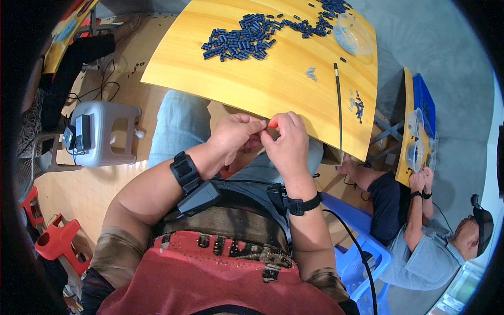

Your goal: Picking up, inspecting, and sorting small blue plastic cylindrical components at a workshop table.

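My left hand (235,137) and my right hand (287,146) meet at the near edge of the yellow wooden table (231,86). Both are closed in a pinch, fingertips almost touching. Between them shows a speck of something small and dark, too small to name and mostly hidden by the fingers. Farther off on the table lies a heap of small dark blue-black tubular pieces (239,39). To the right are a few small silvery pieces (311,73), a thin black stick (337,100) and a cluster of small dark and silvery pieces (358,107).
A clear round plastic tub (353,35) stands at the table's far right, beside more dark pieces (320,23). On the right a co-worker (428,247) sits at another yellow table. A grey stool (102,134) and red stools (58,239) stand at left; a blue chair (346,215) is at right.
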`<move>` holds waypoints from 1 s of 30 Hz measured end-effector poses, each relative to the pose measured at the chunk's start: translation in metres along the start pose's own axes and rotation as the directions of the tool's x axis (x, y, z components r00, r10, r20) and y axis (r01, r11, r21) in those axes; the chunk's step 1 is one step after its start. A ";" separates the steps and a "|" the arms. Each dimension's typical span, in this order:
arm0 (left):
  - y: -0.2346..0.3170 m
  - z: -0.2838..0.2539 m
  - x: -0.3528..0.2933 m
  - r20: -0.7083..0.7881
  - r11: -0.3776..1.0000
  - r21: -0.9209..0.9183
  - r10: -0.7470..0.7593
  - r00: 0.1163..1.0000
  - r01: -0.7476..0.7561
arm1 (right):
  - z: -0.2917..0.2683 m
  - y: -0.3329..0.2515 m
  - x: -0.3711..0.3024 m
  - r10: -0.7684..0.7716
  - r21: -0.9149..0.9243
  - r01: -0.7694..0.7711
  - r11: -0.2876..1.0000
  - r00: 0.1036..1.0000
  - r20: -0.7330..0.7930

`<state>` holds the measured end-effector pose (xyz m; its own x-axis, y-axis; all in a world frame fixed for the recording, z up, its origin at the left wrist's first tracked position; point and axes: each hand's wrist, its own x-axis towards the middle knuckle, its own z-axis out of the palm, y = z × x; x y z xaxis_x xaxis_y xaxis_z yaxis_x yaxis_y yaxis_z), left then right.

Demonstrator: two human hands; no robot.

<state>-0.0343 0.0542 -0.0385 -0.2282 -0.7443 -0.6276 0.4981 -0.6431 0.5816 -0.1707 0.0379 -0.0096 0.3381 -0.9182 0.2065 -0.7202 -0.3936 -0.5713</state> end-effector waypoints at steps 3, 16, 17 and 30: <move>0.004 0.003 -0.001 -0.051 0.998 0.068 -0.010 0.999 0.013 | -0.001 0.002 0.002 -0.004 0.001 0.004 1.000 1.000 0.000; -0.011 0.010 0.007 -0.078 0.996 -0.070 0.056 0.995 -0.062 | -0.005 0.012 0.008 -0.051 0.035 0.049 0.998 0.997 0.054; -0.013 0.009 0.009 -0.088 0.996 -0.064 0.056 0.995 -0.062 | -0.005 0.012 0.008 -0.053 0.033 0.052 0.998 0.997 0.054; -0.009 0.026 0.005 -0.162 0.959 -0.258 0.077 0.984 -0.118 | -0.006 0.012 0.013 -0.047 0.064 0.045 0.997 0.998 0.036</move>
<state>-0.0620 0.0517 -0.0333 -0.0505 -0.7528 -0.6563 0.7201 -0.4828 0.4984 -0.1787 0.0205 -0.0088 0.3932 -0.8964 0.2047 -0.6638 -0.4308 -0.6114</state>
